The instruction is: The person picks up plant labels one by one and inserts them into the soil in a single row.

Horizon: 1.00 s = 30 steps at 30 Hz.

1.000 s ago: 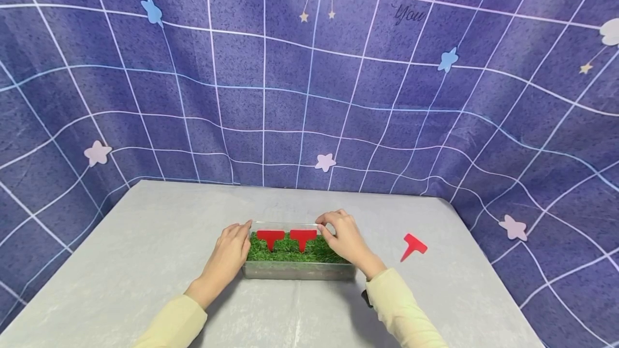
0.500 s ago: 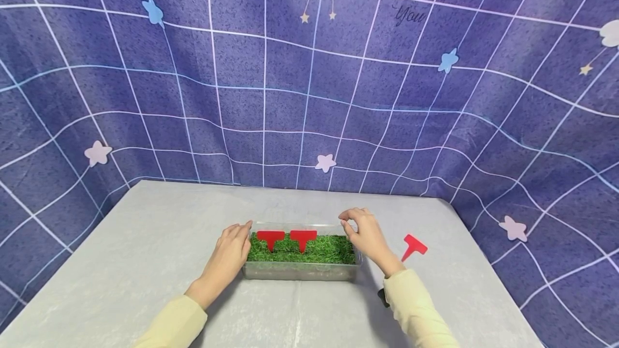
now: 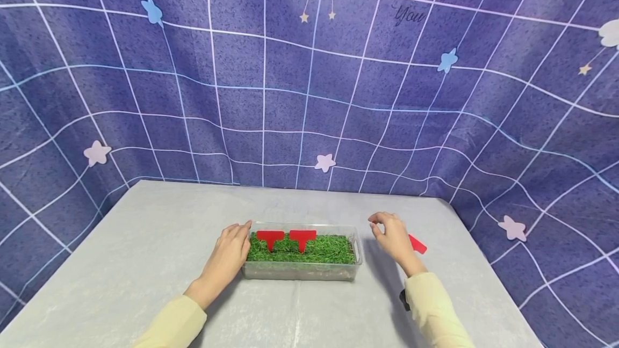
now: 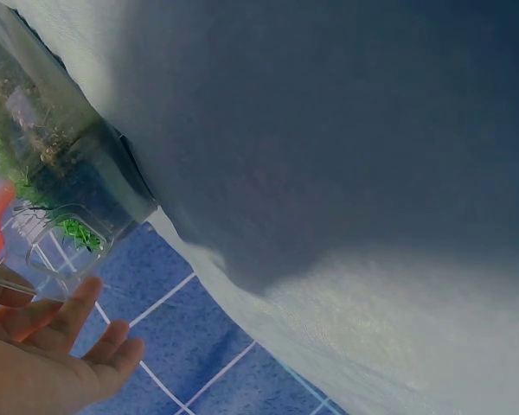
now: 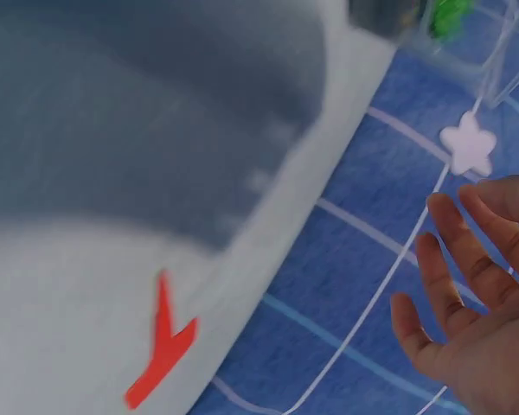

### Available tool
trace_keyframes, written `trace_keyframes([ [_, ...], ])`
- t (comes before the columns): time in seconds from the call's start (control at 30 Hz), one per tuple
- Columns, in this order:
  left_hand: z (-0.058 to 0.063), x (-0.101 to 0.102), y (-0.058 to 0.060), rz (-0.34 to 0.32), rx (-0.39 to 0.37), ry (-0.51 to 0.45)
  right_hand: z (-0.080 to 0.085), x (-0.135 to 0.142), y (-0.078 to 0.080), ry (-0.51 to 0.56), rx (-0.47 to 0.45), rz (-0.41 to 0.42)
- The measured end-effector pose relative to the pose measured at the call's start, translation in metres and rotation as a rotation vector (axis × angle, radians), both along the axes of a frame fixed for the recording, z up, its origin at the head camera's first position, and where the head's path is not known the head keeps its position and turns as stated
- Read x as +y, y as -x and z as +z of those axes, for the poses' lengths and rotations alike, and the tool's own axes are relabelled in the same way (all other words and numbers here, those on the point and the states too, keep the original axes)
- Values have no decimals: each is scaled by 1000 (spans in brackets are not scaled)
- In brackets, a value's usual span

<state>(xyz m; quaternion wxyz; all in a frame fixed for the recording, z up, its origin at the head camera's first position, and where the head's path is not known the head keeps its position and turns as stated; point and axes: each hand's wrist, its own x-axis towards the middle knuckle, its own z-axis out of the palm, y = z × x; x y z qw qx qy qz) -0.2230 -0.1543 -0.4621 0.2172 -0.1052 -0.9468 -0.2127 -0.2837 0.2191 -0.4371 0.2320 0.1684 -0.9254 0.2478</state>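
A clear plastic box (image 3: 300, 272) with green grass (image 3: 331, 254) over brown soil stands on the table. Two red T-shaped plant labels, a left one (image 3: 271, 235) and a right one (image 3: 303, 235), stick upright in the grass. At the box's left end my left hand (image 3: 226, 251) pinches the rim; the left wrist view shows thumb and index finger there, the other fingers loose. Right of the box my right hand (image 3: 394, 238) hovers with relaxed, slightly bent fingers and nothing in them. A third red plant label (image 5: 164, 350) lies flat on the table, partly hidden behind that hand in the head view.
A grey-white cloth covers the table (image 3: 169, 219). Behind it and along both sides hangs a purple-blue curtain (image 3: 285, 111) with a grid and stars. A small black object (image 3: 404, 299) shows at the right sleeve.
My right hand has moved right, from over the grass past the box's right end toward the loose label, now overlapping it in the head view. The left hand and box have stayed put.
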Motion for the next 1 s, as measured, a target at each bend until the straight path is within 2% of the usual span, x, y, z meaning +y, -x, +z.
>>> trace_keyframes([
  [0.33,0,0,0,0,-7,-4,-15,41,3,-47,-79,-122],
  [0.73,2,0,-1,-5,-9,-8,-20,80,1,-132,-107,-220],
  [1.0,2,0,-1,-5,-8,-8,-24,94,-1,-165,-216,-284],
])
